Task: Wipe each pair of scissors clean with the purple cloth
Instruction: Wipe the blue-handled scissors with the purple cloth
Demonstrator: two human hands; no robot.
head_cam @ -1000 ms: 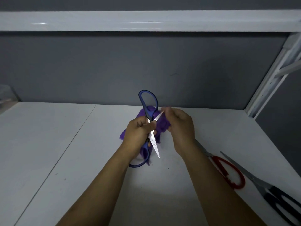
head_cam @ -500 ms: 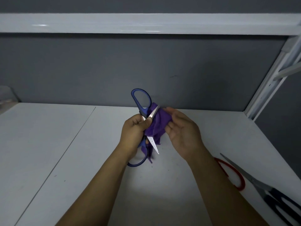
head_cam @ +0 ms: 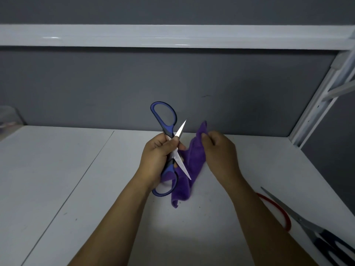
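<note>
Centre frame: your left hand (head_cam: 155, 158) grips the blue scissors (head_cam: 171, 131) at the pivot, blades spread. Your right hand (head_cam: 219, 150) pinches the purple cloth (head_cam: 194, 160) just beside them. Lower right, the red scissors (head_cam: 276, 208) and black scissors (head_cam: 307, 225) lie waiting, likely unwiped.

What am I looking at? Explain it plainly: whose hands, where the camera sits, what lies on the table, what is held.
No machine here: a person works with bare hands, filmed by a camera worn on the head, looking down. The left hand grips the blue-handled scissors, blades spread open, above the white table. The right hand pinches the purple cloth, which hangs beside and behind the blades. On the table to the right lie red-handled scissors and dark-handled scissors, both only partly visible.
</note>
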